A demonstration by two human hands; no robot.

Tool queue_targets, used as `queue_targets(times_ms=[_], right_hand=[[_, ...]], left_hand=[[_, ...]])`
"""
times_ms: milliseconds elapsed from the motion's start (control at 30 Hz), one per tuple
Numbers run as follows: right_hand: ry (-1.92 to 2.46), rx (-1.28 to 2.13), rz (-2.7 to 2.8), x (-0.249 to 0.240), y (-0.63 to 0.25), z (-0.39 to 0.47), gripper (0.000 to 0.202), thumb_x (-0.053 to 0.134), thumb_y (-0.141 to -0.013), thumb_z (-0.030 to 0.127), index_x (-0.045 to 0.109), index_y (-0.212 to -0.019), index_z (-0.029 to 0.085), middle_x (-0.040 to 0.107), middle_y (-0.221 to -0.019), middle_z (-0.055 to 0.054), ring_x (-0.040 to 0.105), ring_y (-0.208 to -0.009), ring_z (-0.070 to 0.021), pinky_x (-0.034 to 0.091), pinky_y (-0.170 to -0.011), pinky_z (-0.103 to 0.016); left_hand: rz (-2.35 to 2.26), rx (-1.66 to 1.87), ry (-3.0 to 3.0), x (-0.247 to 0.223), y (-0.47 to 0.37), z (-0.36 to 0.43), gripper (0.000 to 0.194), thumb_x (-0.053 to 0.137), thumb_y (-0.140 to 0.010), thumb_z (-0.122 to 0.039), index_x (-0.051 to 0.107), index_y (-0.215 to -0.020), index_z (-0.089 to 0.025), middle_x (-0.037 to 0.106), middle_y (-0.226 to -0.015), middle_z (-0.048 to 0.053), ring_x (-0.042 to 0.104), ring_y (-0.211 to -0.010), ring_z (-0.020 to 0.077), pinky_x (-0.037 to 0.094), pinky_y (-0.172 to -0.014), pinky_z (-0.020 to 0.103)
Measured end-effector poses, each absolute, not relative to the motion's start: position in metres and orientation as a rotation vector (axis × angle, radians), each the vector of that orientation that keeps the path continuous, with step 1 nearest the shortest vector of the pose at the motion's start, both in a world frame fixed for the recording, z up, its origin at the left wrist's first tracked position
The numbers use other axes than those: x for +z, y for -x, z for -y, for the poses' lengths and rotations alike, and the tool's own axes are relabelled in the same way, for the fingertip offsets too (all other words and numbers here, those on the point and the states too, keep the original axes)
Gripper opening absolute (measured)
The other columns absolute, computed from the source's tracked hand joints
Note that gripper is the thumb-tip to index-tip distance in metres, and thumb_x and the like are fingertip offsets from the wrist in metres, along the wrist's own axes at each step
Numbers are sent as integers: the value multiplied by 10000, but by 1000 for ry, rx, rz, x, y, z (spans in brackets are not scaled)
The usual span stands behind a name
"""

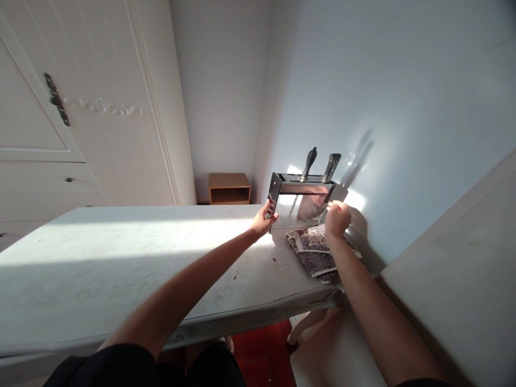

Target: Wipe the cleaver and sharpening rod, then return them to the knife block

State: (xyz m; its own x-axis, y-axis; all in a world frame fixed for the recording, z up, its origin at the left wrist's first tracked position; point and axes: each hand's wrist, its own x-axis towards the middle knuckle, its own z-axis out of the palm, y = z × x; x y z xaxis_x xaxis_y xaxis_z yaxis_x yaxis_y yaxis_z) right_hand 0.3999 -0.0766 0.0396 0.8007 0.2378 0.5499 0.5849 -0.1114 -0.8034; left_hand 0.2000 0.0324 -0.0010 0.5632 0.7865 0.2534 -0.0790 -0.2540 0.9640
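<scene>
A knife block (296, 210) with a black frame and a clear, shiny front stands upright on the table near the wall. Two black handles, a rounded one (310, 163) and a flatter, worn one (332, 166), stick up from its top. My left hand (264, 221) grips the block's left edge, thumb in front. Close to the block's lower right front, my right hand (337, 217) is closed with its fingers pinched together. Whatever it may hold is too small to make out. Below that hand lies a folded patterned cloth (312, 257), partly hidden by my right forearm.
The white table (141, 274) stretches left, with small brown bits on it and a worn front edge. A wall stands right behind the block. At the left is a white cabinet (108, 64); a small wooden nightstand (229, 180) sits beyond the table in the corner.
</scene>
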Motion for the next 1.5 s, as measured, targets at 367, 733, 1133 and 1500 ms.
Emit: queue_targets(times_ms=[367,733,1133,1500], right_hand=[[1369,175,1004,10,-263,74,152,460,-725,280,573,-712,180,623,-722,-28,546,-580,-151,435,-549,-260],[1146,914,1516,-12,-150,14,347,583,-834,482,593,-947,154,642,-827,-43,600,-636,-147,483,-583,-265],[1052,1072,1437,-16,-125,-13,297,747,-710,416,618,-793,161,647,-729,-8,608,-633,-136,514,-582,-254],[980,1130,1485,-19,-129,-8,216,678,-804,374,656,-849,164,665,-731,-21,633,-640,-151,533,-579,-262]], left_hand=[[-747,870,-1553,-11,-75,-16,274,663,-780,-393,651,-949,-178,669,-956,82,646,-840,199,502,-714,322],[-679,811,-1286,-1,33,-36,392,746,-704,-467,607,-862,-135,638,-828,58,609,-695,130,495,-653,278],[-728,587,-1462,1,47,-48,378,616,-795,-500,511,-740,-142,614,-677,31,588,-542,123,489,-542,262],[-679,428,-1507,3,50,-50,375,615,-807,-481,555,-762,-113,624,-729,49,595,-571,124,494,-580,261]])
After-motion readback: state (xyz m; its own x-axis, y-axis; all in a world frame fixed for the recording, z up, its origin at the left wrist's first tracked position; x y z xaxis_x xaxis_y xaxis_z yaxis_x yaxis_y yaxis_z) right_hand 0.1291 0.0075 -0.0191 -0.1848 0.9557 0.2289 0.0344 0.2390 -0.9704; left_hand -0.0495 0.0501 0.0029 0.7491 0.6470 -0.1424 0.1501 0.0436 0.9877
